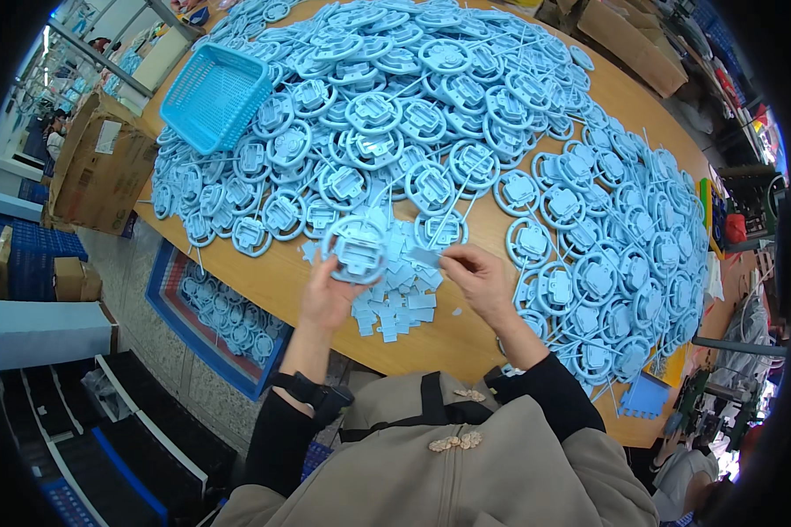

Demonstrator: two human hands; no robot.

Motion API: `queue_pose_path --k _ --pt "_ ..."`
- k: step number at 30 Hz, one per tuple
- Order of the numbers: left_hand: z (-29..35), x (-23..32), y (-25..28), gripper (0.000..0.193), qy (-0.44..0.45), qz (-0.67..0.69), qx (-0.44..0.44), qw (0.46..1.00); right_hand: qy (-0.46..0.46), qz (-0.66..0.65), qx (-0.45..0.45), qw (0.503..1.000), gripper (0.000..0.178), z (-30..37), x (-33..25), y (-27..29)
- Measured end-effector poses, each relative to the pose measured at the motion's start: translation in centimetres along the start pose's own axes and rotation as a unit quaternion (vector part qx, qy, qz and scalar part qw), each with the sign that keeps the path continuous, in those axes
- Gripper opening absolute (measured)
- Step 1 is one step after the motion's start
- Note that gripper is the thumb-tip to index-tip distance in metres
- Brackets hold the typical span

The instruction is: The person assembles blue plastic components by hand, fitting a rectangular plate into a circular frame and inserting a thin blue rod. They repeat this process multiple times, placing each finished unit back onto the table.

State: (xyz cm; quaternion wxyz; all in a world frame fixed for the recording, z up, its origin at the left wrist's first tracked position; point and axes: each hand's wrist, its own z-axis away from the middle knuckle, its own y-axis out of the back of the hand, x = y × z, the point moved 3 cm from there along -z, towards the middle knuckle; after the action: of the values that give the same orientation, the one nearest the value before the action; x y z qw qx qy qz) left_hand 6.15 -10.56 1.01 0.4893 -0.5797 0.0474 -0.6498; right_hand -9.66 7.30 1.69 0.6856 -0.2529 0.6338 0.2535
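Observation:
My left hand [323, 300] is closed on the lower left rim of a light blue round plastic part [358, 249], a ring with a blocky centre, raised over the table's near side. Between the thumb and fingertips of my right hand [479, 277] is pinched a small flat light blue rectangular piece [425, 256], a short way right of that part. Beneath and between my hands, many similar flat pieces [394, 309] lie scattered in a loose heap. Beyond them rises a large pile of matching ring-shaped parts [373, 112], some with thin rods sticking out.
More ring parts [593, 277] cover the right side of the wooden table [453, 344]. A blue plastic basket [204, 104] sits at the far left, on the pile. Below the left edge stands a blue-rimmed bin [215, 351] of parts. Cardboard boxes [101, 167] stand left.

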Motion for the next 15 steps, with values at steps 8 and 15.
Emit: queue_pose_path --k 8,15 --pt "1.7 -3.0 -4.8 0.041 0.032 0.18 -0.039 0.982 0.362 0.368 -0.019 0.856 0.023 1.1 -4.9 -3.8" --pt "1.7 -3.1 -5.2 0.047 0.011 0.03 0.009 0.999 0.263 0.246 -0.013 0.933 0.03 1.7 -2.8 -2.4"
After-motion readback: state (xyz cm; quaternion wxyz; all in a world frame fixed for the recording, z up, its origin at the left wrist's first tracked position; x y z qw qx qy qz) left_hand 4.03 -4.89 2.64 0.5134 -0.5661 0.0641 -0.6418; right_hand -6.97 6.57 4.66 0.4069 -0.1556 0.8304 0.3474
